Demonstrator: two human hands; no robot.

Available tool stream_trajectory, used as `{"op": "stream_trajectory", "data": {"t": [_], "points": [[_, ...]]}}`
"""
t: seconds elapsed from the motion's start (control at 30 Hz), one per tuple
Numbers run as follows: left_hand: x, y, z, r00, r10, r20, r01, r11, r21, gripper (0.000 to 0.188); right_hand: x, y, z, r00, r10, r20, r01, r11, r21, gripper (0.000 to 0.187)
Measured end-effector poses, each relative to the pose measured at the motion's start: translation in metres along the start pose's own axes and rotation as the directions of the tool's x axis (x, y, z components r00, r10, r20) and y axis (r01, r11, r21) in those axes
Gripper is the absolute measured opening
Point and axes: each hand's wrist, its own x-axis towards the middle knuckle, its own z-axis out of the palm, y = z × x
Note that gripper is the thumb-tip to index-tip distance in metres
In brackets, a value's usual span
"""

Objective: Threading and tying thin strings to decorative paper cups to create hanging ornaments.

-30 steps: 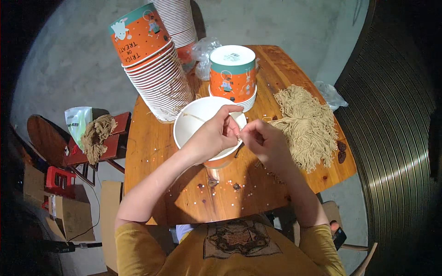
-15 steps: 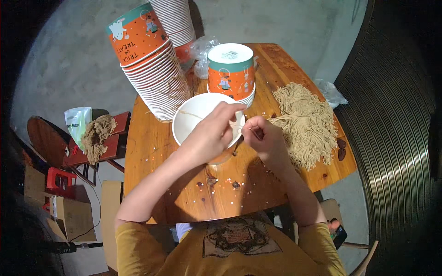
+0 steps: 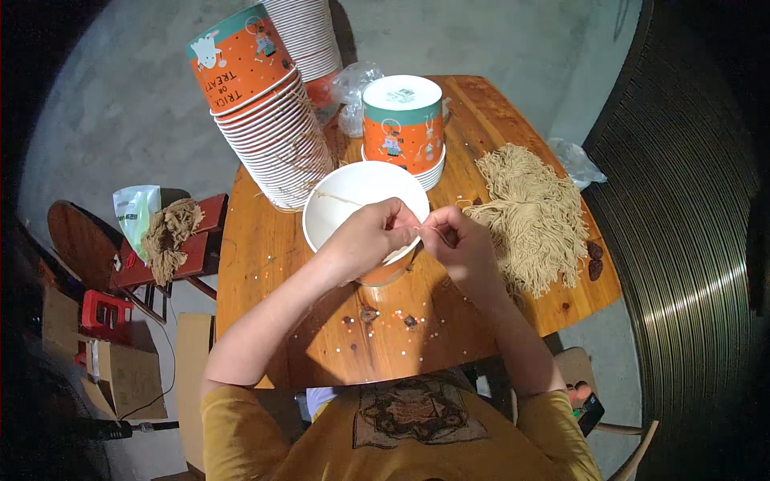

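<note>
An upright paper bucket (image 3: 329,216), white inside and orange outside, stands on the wooden table in front of me. A thin beige string (image 3: 341,198) runs from its far left wall toward my hands. Over the bucket's right rim, my left hand (image 3: 365,240) pinches the string with thumb and index finger. My right hand (image 3: 461,247) meets it fingertip to fingertip, also pinching string, with a short end showing between its fingers. The exact crossing of the string is hidden by the fingers. To the right lies a big heap of beige strings (image 3: 536,220).
Nested buckets (image 3: 269,140) with loose strings lean at the left; upside-down buckets (image 3: 403,132) stand behind. Small pale beads (image 3: 391,322) dot the wooden table (image 3: 433,361). At the left, a red bench (image 3: 204,232) bears more string (image 3: 170,236). A chair (image 3: 638,449) stands lower right.
My left hand has lowered and its fingers have curled in to pinch beside my right hand. The bucket has shifted slightly right.
</note>
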Motion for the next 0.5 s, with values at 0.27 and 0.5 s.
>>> {"op": "stream_trajectory", "data": {"t": [0.27,0.5], "points": [[-0.005,0.01,0.003,0.998,0.037,-0.05,-0.033,0.997,0.07,0.01,0.001,0.002,0.002,1.0,-0.008,-0.009,0.009,0.999,0.049,0.008],[-0.001,0.0,0.001,0.998,0.062,-0.026,-0.064,0.993,-0.102,0.012,0.002,0.01,-0.001,0.996,0.083,0.025,-0.086,0.987,0.139,0.012]]}}
